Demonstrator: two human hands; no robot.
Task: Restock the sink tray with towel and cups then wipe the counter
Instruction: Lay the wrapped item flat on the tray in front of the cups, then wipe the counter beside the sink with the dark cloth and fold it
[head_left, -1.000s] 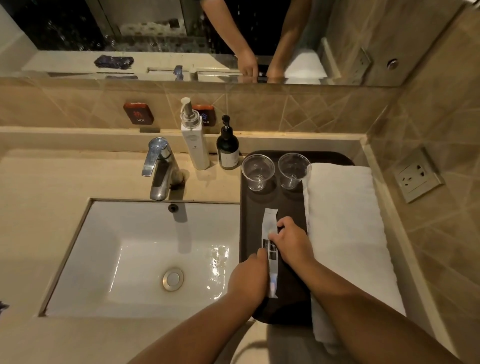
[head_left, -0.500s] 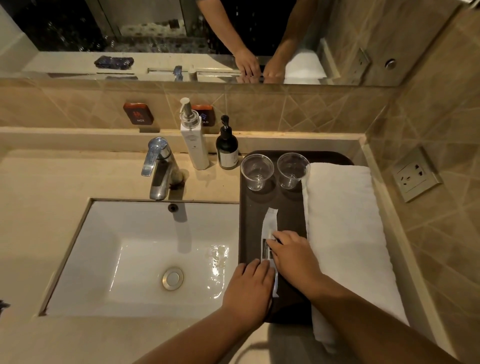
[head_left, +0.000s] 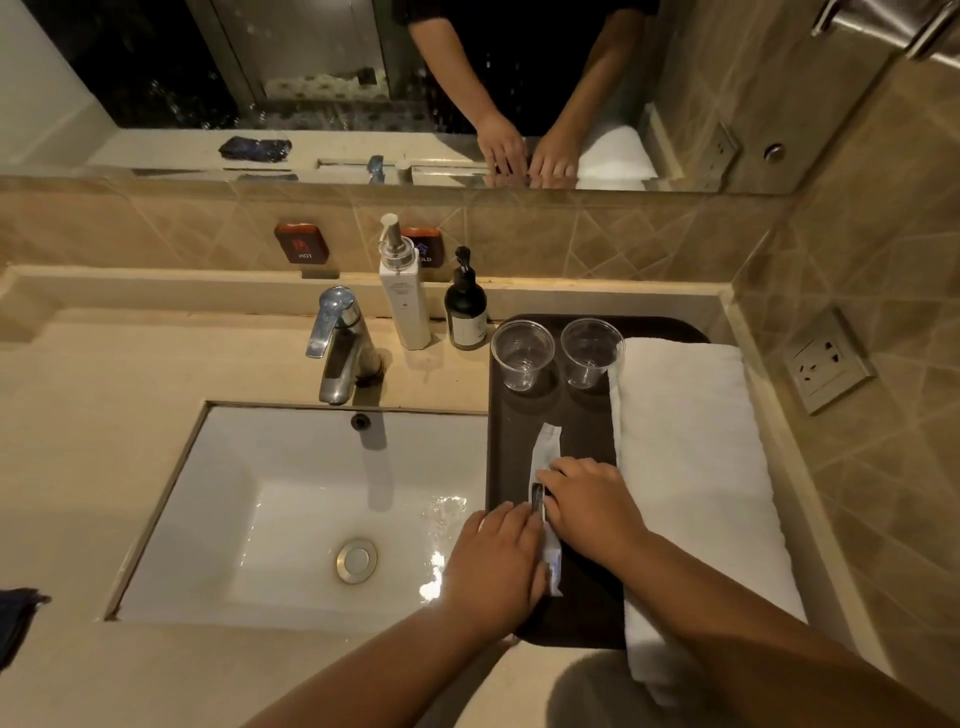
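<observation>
A dark tray (head_left: 550, 415) lies on the counter right of the sink. Two clear plastic cups (head_left: 522, 353) (head_left: 589, 351) stand upright at its far end. A folded white towel (head_left: 685, 457) lies along its right side and hangs over the near edge. A long white sachet (head_left: 546, 452) lies lengthwise on the tray's middle. My right hand (head_left: 587, 504) rests flat with its fingertips on the sachet. My left hand (head_left: 498, 561) lies flat beside it, covering the sachet's near left edge and the tray's left rim.
The white sink basin (head_left: 291, 509) with wet patches sits left of the tray, with a chrome faucet (head_left: 340, 348) behind it. A white pump bottle (head_left: 405, 301) and a black pump bottle (head_left: 466, 312) stand by the back ledge. A dark cloth (head_left: 18, 621) shows at the left edge. A wall socket (head_left: 826, 361) is on the right.
Both hands have gone from pinching the sachet to lying flat on it. The sachet lies flat on the tray in nearly the same spot.
</observation>
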